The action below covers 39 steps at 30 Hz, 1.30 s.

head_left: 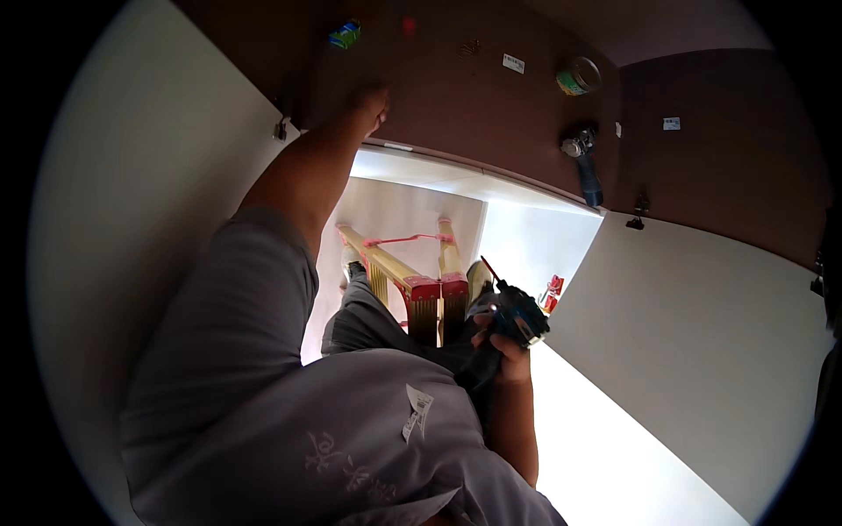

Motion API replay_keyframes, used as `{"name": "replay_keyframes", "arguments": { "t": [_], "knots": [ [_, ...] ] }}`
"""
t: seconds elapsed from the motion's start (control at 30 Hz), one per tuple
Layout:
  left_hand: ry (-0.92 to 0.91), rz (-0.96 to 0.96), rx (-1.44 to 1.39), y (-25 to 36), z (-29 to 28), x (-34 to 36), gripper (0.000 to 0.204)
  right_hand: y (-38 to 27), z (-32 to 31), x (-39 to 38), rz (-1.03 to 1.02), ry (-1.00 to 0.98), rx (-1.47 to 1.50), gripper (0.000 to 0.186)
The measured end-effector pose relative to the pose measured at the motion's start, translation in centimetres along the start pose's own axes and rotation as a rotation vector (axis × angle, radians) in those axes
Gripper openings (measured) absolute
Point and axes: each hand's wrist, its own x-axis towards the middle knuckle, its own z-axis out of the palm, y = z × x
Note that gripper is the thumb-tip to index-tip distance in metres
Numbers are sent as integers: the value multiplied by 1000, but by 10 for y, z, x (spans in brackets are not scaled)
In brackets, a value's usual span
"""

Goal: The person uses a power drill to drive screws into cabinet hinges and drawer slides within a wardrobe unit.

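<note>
My right hand [509, 351] is wrapped round the grip of a dark cordless drill [521, 316], held low in front of my body. A long thin bit sticks out of it, pointing up and to the left. My left arm reaches forward to a dark brown cabinet panel [465, 110]. There my left hand [374, 107] rests by the panel's near edge with its fingers curled. Shadow hides whatever may be in them. A second tool [582, 158] with a metal head and a dark blue handle lies on the panel at the right.
Below me stands a gold-coloured stepladder [424, 285] with red caps. On the panel lie a green round container [577, 77], a green-blue packet [345, 35] and small loose pieces [469, 47]. Hinges [638, 213] join pale doors [702, 298] at the sides. A red object [551, 294] is lower down.
</note>
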Motion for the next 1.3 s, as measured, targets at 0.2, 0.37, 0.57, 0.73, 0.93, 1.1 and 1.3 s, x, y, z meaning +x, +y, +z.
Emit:
{"name": "replay_keyframes", "arguments": {
  "t": [0.2, 0.37, 0.57, 0.73, 0.93, 1.1, 1.3],
  "knots": [
    [-6, 75, 19, -14, -2, 7, 35, 53, -28, 16, 4, -41, -447, 64],
    [70, 90, -567, -30, 6, -41, 37, 74, -26, 0, -149, -159, -879, 52],
    [-239, -38, -942, -204, 25, -200, 40, 87, -88, -49, -245, -267, -700, 54],
    [-164, -76, -566, -406, -41, -266, 23, 124, -186, -99, -399, -387, -541, 66],
    [-256, -200, -292, -512, -49, -319, 46, 233, -279, -165, -546, -459, -193, 70],
    [-260, 4, -72, -496, 3, -323, 66, 292, -331, -236, -442, -231, -219, 68],
    [-214, 125, -227, -536, 10, -301, 75, 325, -388, -286, -515, -124, -354, 60]
  ]
}}
